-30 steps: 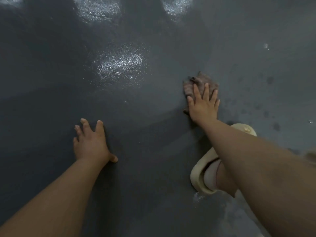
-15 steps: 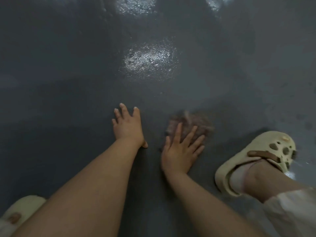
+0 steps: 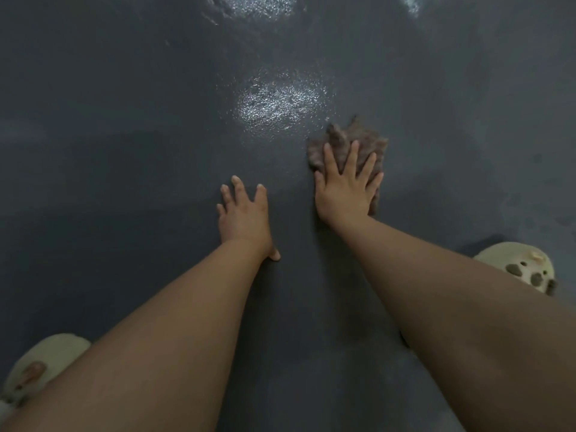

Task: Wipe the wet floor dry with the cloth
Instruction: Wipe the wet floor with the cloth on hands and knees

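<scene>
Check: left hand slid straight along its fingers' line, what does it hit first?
Nothing solid, as far as the view shows. The left hand lies flat on the floor, fingers pointing up-frame; ahead is bare floor, then the shiny patch. The cloth lies to its right.

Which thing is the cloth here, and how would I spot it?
Start at the dark grey floor and follow the right hand forward. The cloth lies flat under its spread fingers: a crumpled, fuzzy brownish rag, unlike the smooth cream clogs.

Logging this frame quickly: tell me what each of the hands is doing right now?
Left hand: open, flat on the floor, holding nothing.
Right hand: open, fingers spread, pressing the cloth onto the floor.
</scene>
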Demonstrator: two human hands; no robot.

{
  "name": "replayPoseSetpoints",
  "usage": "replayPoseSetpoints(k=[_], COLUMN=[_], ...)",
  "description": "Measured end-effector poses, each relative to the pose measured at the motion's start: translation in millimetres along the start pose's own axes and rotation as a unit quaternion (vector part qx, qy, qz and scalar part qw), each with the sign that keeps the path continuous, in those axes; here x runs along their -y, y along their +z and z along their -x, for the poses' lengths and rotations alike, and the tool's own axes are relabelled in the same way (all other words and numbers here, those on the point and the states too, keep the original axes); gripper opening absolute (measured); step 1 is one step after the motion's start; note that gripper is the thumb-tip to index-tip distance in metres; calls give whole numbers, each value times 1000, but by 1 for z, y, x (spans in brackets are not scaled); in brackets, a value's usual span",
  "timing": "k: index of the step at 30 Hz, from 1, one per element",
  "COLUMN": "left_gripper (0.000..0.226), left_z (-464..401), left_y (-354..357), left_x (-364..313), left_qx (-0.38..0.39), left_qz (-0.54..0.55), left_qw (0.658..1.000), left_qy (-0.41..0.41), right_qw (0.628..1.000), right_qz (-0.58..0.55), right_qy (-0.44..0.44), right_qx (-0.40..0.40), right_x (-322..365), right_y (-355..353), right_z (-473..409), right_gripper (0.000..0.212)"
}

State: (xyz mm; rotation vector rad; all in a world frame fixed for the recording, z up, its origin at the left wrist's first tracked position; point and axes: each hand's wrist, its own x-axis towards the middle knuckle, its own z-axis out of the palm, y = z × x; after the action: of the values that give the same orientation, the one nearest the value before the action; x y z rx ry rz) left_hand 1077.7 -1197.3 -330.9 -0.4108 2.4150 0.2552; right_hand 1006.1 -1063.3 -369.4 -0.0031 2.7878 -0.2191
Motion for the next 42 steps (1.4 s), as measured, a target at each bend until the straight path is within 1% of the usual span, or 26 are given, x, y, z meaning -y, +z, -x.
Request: replayPoseSetpoints(k=[2, 4, 6, 8, 10, 13, 15, 18, 21, 23, 26, 29, 36, 39, 42], left_gripper=[132, 127, 115, 102, 96, 93, 94, 96, 97, 96, 98, 100, 95, 91, 93], left_z=[1, 7, 18, 41, 68, 108, 135, 174, 210, 224, 235, 238, 200, 177, 153], left_y=[0, 1, 5, 7, 4, -10, -22, -39, -46, -45, -41, -31, -6, 11, 27], left_x=[4, 10, 14, 14, 10, 3, 0, -1, 1, 2, 3, -1, -23, -32, -35], left_qx=[-5, -6, 1, 13, 21, 3, -23, -66, -96, -102, -103, -91, -51, -28, -4], left_qz=[-3, -12, -15, -3, 24, 46, 53, 66, 80, 89, 97, 108, 98, 96, 114], left_qw=[1000, 1000, 1000, 1000, 999, 999, 998, 995, 992, 990, 989, 988, 991, 992, 992], left_qy=[6, 19, 26, 19, 14, 26, 32, 36, 32, 37, 50, 66, 74, 76, 58], right_qw=[999, 996, 991, 981, 969, 958, 965, 978, 983, 987, 991, 993, 994, 993, 989], right_qz=[3, 12, 30, 51, 71, 89, 57, 17, -8, -22, -35, -46, -35, -38, -7], right_qy=[-47, -81, -109, -139, -152, -136, -106, -77, -69, -70, -64, -51, -30, -48, -88], right_qx=[5, 30, 69, 124, 182, 236, 231, 194, 169, 145, 109, 95, 102, 101, 119], right_x=[-1, -5, -10, -17, -20, -16, -17, -16, -21, -25, -26, -25, -32, -34, -35], right_y=[9, 15, 22, 20, 5, -29, -39, -55, -74, -86, -100, -110, -97, -76, -49], right_z=[24, 56, 92, 123, 134, 141, 151, 180, 210, 228, 247, 260, 238, 221, 195], right_gripper=[55, 56, 58, 60, 60, 50, 49, 57, 45, 37, 38, 38, 39, 46, 59])
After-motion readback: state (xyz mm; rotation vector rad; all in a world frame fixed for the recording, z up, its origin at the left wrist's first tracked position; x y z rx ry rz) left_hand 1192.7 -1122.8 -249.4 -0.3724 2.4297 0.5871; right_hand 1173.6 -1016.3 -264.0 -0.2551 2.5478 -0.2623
